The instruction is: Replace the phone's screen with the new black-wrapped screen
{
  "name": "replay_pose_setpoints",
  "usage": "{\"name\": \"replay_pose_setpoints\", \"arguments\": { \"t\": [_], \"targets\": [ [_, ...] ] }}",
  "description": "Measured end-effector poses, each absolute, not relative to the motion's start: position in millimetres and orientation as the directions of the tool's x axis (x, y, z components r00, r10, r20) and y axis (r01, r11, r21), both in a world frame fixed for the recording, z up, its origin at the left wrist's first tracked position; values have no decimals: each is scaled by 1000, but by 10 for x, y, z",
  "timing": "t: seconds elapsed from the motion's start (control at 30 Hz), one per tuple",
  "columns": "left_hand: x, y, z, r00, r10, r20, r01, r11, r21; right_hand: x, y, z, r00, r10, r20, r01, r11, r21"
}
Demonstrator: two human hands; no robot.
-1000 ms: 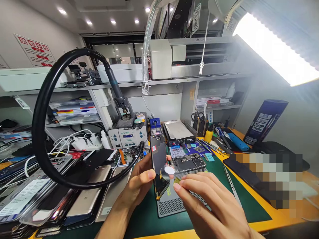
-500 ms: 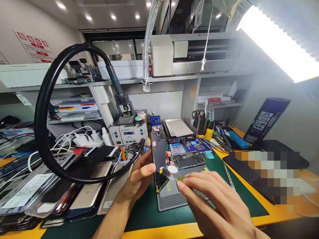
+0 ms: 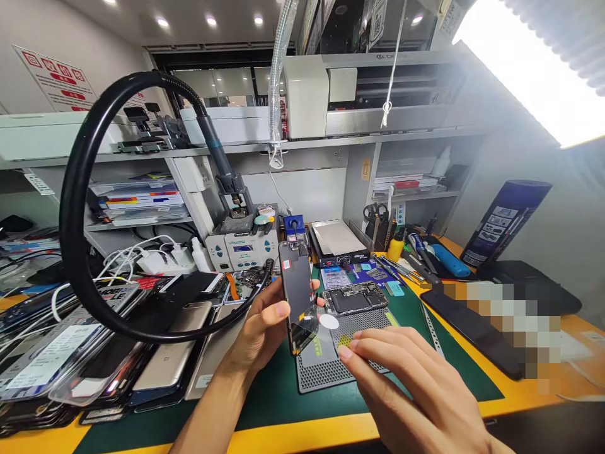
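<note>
My left hand (image 3: 265, 325) holds a phone screen assembly (image 3: 299, 293) upright by its edges, with its dark back, small stickers and a flex cable showing. My right hand (image 3: 401, 372) is at the right over the grey repair mat (image 3: 326, 377), thumb and index finger pinched together; whatever they hold, if anything, is too small to name. Between the hands is a white round piece (image 3: 329, 321), beside the lower part of the screen. Behind them an opened phone body (image 3: 355, 297) lies on the mat with its inner parts showing.
A black hose (image 3: 70, 189) loops at the left above stacked phones (image 3: 170, 353). Behind stand a hot-air station (image 3: 243, 251) and a heating plate (image 3: 338, 243). Tweezers and tools (image 3: 406, 271) lie at the right, near a long black object (image 3: 472, 328).
The screen in my left hand has shifted slightly left and up and is turned a little. The whole view has moved slightly. My right hand keeps its pinch.
</note>
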State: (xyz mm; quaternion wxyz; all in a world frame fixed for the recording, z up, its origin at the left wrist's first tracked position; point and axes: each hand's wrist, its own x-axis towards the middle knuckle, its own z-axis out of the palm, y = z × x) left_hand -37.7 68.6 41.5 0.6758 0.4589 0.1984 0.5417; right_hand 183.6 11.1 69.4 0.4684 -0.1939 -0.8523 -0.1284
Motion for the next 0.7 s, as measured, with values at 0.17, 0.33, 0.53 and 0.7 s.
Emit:
{"name": "replay_pose_setpoints", "arguments": {
  "t": [0.17,0.33,0.53,0.7],
  "targets": [
    [-370,675,435,315,923,222,-541,-17,841,1858,48,700,-478,231,848,498,866,44],
    [-355,657,452,283,934,218,-541,-32,841,1901,-15,724,-498,265,826,546,836,61],
    [-350,632,459,269,941,205,-544,-27,838,1950,-62,697,-509,304,805,563,825,44],
    [-347,635,456,266,943,203,-552,-24,834,1957,-71,617,-487,298,821,577,816,45]
  ]
}}
